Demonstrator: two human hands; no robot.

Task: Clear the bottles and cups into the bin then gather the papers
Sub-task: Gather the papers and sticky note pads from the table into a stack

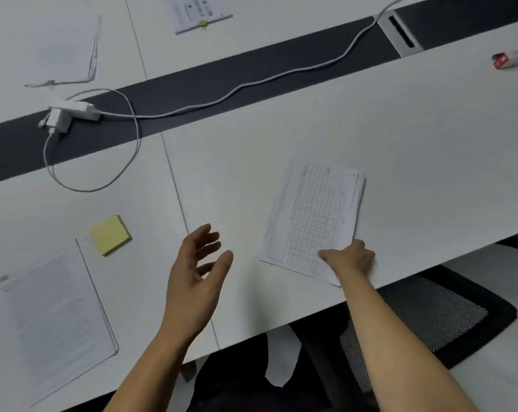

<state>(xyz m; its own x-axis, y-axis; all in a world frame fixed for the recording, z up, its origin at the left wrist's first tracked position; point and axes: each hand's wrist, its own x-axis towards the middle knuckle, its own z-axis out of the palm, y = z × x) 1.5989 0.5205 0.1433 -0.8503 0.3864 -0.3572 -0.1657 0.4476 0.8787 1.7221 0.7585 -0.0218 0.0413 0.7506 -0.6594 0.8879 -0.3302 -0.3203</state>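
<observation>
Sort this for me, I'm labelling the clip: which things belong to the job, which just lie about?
Job: gridded sheets pinched by the right hand; text document; loose papers far left; printed sheet far centre.
Lying about: sticky notes; power strip; cable; chair.

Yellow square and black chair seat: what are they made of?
Yellow square: most likely paper, a matte sticky-note pad, as its side shows a thick, stacked edge. Chair seat: looks like woven mesh fabric with a fine speckled grid, set inside a smooth black rim that is probably plastic.
</observation>
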